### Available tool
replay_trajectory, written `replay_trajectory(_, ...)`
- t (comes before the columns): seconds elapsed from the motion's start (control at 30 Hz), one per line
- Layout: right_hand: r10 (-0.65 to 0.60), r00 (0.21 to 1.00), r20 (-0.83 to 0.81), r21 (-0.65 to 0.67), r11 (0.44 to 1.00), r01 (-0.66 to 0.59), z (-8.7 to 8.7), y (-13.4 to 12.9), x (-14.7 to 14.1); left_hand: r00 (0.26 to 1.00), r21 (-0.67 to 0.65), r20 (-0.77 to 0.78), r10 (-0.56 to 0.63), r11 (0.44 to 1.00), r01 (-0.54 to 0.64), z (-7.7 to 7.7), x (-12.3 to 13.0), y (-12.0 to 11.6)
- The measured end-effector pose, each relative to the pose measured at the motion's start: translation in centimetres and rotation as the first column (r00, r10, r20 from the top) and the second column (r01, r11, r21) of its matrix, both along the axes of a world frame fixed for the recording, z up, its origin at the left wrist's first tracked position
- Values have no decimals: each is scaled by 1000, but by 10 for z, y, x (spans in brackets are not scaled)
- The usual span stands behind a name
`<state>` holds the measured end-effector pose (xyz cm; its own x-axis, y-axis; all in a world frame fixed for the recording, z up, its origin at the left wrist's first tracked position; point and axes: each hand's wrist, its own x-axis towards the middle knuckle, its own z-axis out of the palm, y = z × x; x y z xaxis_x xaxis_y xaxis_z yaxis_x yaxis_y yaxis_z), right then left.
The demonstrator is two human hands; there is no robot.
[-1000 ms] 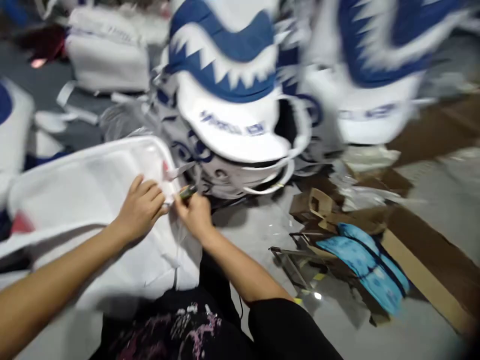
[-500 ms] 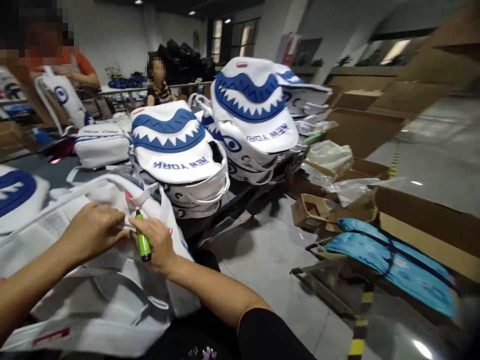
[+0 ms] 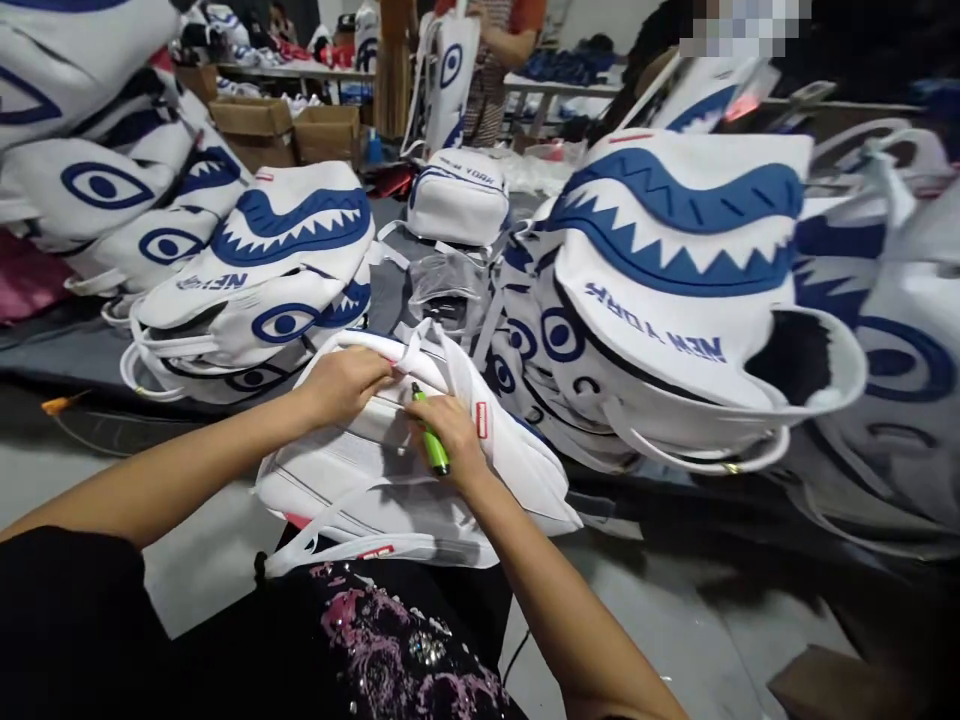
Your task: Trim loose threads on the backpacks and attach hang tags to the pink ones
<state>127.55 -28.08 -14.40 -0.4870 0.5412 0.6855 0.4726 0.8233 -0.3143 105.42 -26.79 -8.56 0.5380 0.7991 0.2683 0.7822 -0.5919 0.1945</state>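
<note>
A white backpack (image 3: 315, 490) lies across my lap against the table edge, its straps and small red labels showing. My left hand (image 3: 349, 385) is closed on the bag's top edge, fingertips pinched close to a bit of red. Just to the right, my right hand (image 3: 456, 432) is closed round a green pen-shaped tool with black ends (image 3: 433, 446). That hand's fingertips are at the bag's upper panel, and what they pinch there is hidden. A white strap loop stands up behind both hands.
Stacked white bags with blue shark mouths (image 3: 675, 240) rise close on the right; more bags (image 3: 292, 220) are piled at left. A small white NEW YORK bag (image 3: 457, 200) sits ahead. Cardboard boxes (image 3: 251, 130) and a person in orange (image 3: 510, 40) are beyond.
My view has swung left, so the aisle with boxes has left the picture and the left-hand bag piles show. Both hands stay on the white backpack, the green tool still in my right.
</note>
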Motion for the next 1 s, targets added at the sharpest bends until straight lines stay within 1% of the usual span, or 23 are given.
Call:
replay_trajectory(0.07,-31,999,23,14,999,31,-3,2,1,1000,203,27,-8,979,2,-7,-8,8)
replay_trajectory(0.1,-29,999,28,24,999,29,-3,1,1,1000,250,21,-13,968,7,-7,-8,11)
replay_trajectory(0.13,-16,999,36,36,999,15,-2,0,1,1000,260,6,-5,966,3,-6,-6,15)
replay_trajectory(0.17,0,999,37,48,999,-2,-2,-2,0,1000,242,-19,17,970,-12,-5,-2,19)
replay_trajectory(0.23,26,999,47,45,999,-28,-4,-6,1,991,144,-102,84,987,-69,-6,12,33)
replay_trajectory(0.27,15,999,41,22,1000,-16,-7,-6,3,982,80,-167,88,994,-75,-8,19,44)
replay_trajectory(0.3,2,997,78,-30,1000,0,-12,-4,7,971,20,-230,70,998,-67,-12,25,56)
replay_trajectory(0.33,9,995,99,-12,1000,-8,-16,-1,12,960,-21,-274,52,998,-60,-17,29,68)
replay_trajectory(0.4,8,989,150,13,1000,-10,-24,7,21,956,-15,-291,28,999,-34,-25,34,84)
replay_trajectory(0.47,11,981,192,11,1000,-13,-25,10,25,958,39,-287,29,999,-19,-29,35,82)
replay_trajectory(0.53,-19,979,201,-41,999,28,-21,6,23,959,71,-283,37,997,-17,-28,32,67)
replay_trajectory(0.6,-91,985,148,-134,985,111,-18,0,16,963,61,-268,38,998,-23,-28,25,54)
replay_trajectory(0.67,-137,989,57,-265,953,148,-16,-2,9,967,21,-253,28,1000,-24,-30,19,53)
replay_trajectory(0.7,-149,988,47,-311,938,156,-15,-1,8,968,4,-250,40,999,-40,-32,19,55)
replay_trajectory(0.8,-122,988,96,-389,909,150,-9,2,7,965,-7,-252,71,997,-75,-38,25,61)
replay_trajectory(0.93,-54,988,141,-459,881,114,10,4,11,966,29,-245,84,996,-80,-40,30,57)
replay_trajectory(1.0,-24,984,176,-497,861,110,20,7,12,969,18,-241,57,998,-55,-42,28,57)
